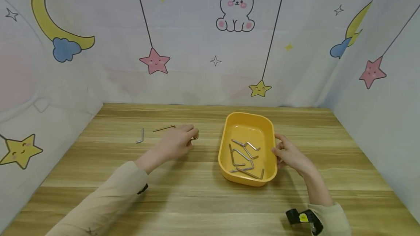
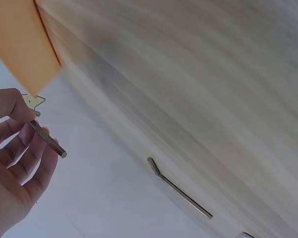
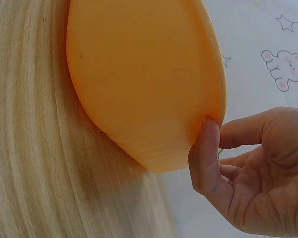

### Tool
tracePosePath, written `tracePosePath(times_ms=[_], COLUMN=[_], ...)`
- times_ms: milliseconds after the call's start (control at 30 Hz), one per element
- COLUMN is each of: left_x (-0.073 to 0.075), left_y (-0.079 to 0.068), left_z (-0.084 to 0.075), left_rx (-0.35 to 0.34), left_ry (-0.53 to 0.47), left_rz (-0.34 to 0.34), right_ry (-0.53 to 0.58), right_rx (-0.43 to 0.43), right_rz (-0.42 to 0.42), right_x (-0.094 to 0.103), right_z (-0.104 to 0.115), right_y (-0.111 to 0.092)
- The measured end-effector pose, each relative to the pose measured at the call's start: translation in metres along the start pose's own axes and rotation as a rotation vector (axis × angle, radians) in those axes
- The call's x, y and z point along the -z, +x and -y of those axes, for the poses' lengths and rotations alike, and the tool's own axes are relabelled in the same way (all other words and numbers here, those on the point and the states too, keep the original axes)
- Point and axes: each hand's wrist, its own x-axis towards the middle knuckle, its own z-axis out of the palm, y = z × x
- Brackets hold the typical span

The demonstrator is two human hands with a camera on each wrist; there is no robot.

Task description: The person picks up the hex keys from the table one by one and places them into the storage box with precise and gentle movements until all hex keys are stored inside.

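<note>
My left hand (image 1: pixel 177 142) is over the table, left of a yellow plastic tray (image 1: pixel 249 131). Between thumb and fingers it pinches an Allen key (image 2: pixel 48 140), whose straight end sticks out in the left wrist view; the rest is hidden by the hand. With thumb and fingers, my right hand (image 1: pixel 290 156) grips the tray's right rim, seen close up in the right wrist view. Several L-shaped Allen keys (image 1: pixel 250 174) lie in a loose pile on the tray floor.
Two more Allen keys lie on the wooden table at the left: a short silver one (image 1: pixel 142 136) and a longer, darker one (image 1: pixel 163 129) partly behind my left hand. Printed cloth walls (image 1: pixel 197 86) close off the table's back and sides.
</note>
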Motion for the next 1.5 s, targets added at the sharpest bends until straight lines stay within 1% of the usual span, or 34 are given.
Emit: tracePosePath(times_ms=[100,267,367,567,733,900,1067,1300,1400,1500], left_x=[0.001,0.005,0.007,0.011,0.016,0.02,0.017,0.008,0.002,-0.004], left_y=[0.005,0.013,0.019,0.033,0.044,0.055,0.064,0.072,0.074,0.074], left_z=[-0.006,-0.017,-0.024,-0.04,-0.055,-0.069,-0.08,-0.092,-0.095,-0.097], left_rx=[-0.017,-0.069,-0.093,-0.123,-0.166,-0.207,-0.255,-0.32,-0.319,-0.303], left_ry=[-0.008,-0.031,-0.036,-0.039,-0.042,-0.066,-0.082,-0.106,-0.102,-0.096], left_rz=[-0.024,-0.091,-0.115,-0.118,-0.127,-0.141,-0.145,-0.161,-0.141,-0.102], right_ry=[0.003,0.005,0.007,0.012,0.011,0.006,0.002,0.013,0.017,0.018], right_rx=[0.001,0.003,0.003,0.006,0.007,0.01,0.01,0.007,0.007,0.005], right_rz=[-0.001,0.002,0.001,-0.002,-0.001,-0.003,-0.003,0.0,0.001,-0.005], right_x=[0.0,0.0,0.0,0.0,0.0,0.001,0.001,0.001,0.0,0.0], right_z=[0.0,0.0,0.0,0.0,-0.001,-0.001,-0.001,-0.001,-0.002,-0.003], right_y=[-0.001,-0.001,-0.001,-0.001,0.0,0.0,0.001,0.001,0.001,0.003])
